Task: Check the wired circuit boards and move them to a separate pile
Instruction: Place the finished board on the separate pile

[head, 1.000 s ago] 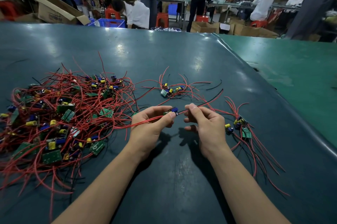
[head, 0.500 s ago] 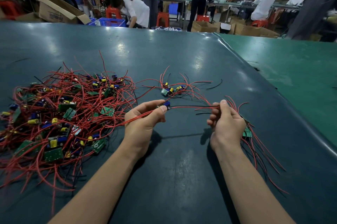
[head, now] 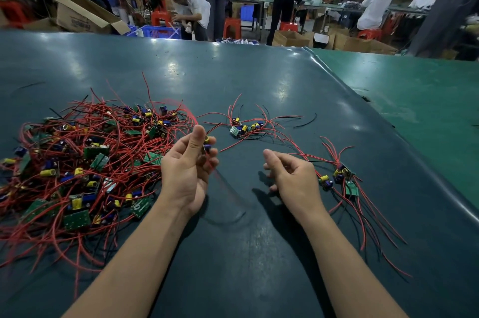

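Circuit board (head: 206, 144), blue-capped, red-wired, pinched in left hand (head: 187, 170).

We raise our left hand (head: 188, 167) palm-up, thumb upright, fingers curled in a pinching grip near the fingertips. Our right hand (head: 291, 177) hovers lower, palm turned inward, fingers loosely curled and holding nothing. Both bare forearms extend forward, roughly parallel.

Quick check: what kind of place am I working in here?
Most likely an electronics assembly workshop: a pile of wired boards on a green bench, workers at more benches behind, cardboard boxes on the floor.
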Tool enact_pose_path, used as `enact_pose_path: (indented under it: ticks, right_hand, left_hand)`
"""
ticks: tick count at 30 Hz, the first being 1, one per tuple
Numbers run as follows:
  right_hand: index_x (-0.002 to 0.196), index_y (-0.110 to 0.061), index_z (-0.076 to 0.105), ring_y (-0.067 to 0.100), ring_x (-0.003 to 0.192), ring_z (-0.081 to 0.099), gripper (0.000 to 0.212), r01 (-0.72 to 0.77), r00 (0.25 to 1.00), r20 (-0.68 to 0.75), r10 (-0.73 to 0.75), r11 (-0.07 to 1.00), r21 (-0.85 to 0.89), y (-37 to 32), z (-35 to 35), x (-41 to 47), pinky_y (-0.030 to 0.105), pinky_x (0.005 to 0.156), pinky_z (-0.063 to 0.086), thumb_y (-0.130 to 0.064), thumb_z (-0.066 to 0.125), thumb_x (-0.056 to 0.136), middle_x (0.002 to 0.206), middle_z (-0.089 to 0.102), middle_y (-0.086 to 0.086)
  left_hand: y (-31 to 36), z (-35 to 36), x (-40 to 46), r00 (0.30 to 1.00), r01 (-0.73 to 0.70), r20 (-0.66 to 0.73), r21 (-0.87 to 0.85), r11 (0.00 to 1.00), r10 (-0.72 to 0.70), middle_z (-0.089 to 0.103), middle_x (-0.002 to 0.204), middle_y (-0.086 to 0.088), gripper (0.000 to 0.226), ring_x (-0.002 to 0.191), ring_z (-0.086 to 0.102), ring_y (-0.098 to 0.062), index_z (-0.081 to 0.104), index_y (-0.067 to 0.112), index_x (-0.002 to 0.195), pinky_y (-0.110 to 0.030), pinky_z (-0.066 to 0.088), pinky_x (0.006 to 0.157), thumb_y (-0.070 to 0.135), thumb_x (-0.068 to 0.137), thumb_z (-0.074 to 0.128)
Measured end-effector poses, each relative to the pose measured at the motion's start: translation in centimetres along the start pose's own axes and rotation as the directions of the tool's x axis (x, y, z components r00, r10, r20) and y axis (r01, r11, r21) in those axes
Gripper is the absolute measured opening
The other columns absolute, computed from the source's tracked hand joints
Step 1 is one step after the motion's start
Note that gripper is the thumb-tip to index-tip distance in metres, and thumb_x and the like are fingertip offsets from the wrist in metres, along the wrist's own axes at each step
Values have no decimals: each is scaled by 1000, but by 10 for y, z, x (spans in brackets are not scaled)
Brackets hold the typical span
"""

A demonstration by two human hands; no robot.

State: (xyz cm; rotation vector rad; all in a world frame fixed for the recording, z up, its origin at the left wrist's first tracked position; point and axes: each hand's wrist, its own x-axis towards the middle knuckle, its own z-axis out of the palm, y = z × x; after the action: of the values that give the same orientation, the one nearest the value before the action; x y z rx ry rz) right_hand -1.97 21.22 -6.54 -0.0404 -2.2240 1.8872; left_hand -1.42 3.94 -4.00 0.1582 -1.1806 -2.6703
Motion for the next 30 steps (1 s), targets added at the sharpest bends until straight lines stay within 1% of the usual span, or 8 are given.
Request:
enact_pose_path:
  ticks: [3, 5, 7, 10, 14, 19, 22, 30]
  right_hand:
    - [82, -17, 78, 5, 56, 55, 25, -115, 988, 126, 92, 975, 190, -6, 0, -3, 14, 49, 42, -41, 71, 82, 64, 66, -6]
    - [86, -15, 80, 7, 53, 52, 34, -233, 943, 310, 119, 902, 363, -9, 2, -7, 14, 48, 42, -45, 71, 74, 64, 63, -1]
    - [84, -15, 80, 7, 49, 49, 30, -246, 927, 361, 101, 890, 384, -11, 4, -8, 14, 44, 40, -41, 72, 71, 63, 62, 1]
    - [81, -15, 80, 6, 45, 44, 20, -229, 943, 309, 126, 918, 324, -11, 3, -5, 15, 40, 34, -32, 74, 73, 59, 61, 1]
    - [77, -8, 79, 4, 39, 50, 12, -217, 958, 270, 102, 870, 442, -13, 1, -6, 14, 38, 38, -10, 70, 86, 49, 59, -4]
    - [74, -8, 77, 6, 39, 37, 14, -216, 976, 134, 173, 857, 468, -14, 1, -1, 14, 38, 31, -12, 70, 86, 48, 46, -5]
    - [77, -4, 73, 5, 37, 31, 16, -199, 978, 53, 203, 815, 545, -12, -4, 5, 15, 37, 24, -11, 66, 89, 49, 44, -6]
    - [76, -2, 65, 2, 36, 34, 17, -143, 954, -109, 280, 741, 656, -7, -14, 16, 15, 35, 24, -6, 62, 92, 56, 59, -4]
  left_hand:
    - [-2, 2, -4, 994, 39, 95, 97, 995, -48, 63, 63, 3, 32, 36, 39, -1, 58, 11, 85, -12, 26, 31, 35, 67, 70]
    - [-9, 4, -11, 981, 51, 168, 283, 958, -102, 64, 63, 1, 25, 34, 38, -3, 62, 11, 81, -10, 24, 30, 32, 69, 70]
    - [-18, 5, -19, 961, 9, 239, 475, 880, -139, 66, 63, -3, 26, 34, 42, -7, 65, 12, 77, -12, 27, 31, 32, 65, 76]
    - [-27, 5, -24, 940, -14, 289, 559, 829, -179, 64, 61, -2, 30, 34, 45, -11, 68, 16, 75, -15, 29, 32, 40, 61, 80]
    - [-25, 5, -19, 898, 103, 331, 486, 868, -292, 60, 60, -1, 15, 40, 46, -10, 71, 21, 69, -17, 34, 37, 35, 74, 71]
    - [-26, 5, -16, 865, 203, 350, 413, 888, -361, 58, 60, -9, 16, 39, 50, -10, 63, 16, 60, -17, 37, 37, 24, 73, 71]
    - [-25, 2, -16, 833, 184, 400, 453, 873, -383, 60, 59, -7, 23, 42, 48, -10, 62, 18, 57, -18, 38, 39, 19, 77, 75]
    - [-23, 0, -18, 739, 204, 472, 523, 828, -480, 54, 62, -3, 22, 52, 55, -11, 52, 12, 62, -17, 37, 40, 15, 77, 67]
